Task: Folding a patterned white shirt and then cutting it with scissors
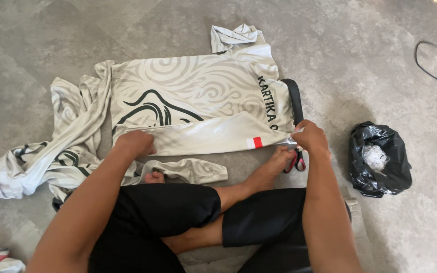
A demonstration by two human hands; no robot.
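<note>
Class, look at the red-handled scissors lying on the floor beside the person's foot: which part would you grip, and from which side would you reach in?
Grip the red handle loops of the scissors, probably from the near side. The loops point toward the person; the blades run away under the right hand and the shirt edge, so they are hidden. The foot crowds the left, leaving the right more open.

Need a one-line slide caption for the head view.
Seated on the floor, left hand and right hand fold a pale swirl-patterned jersey; red-handled scissors and black bag nearby.

One jersey (193, 91), one scissors (298, 161), one black bag (380, 159).
</note>
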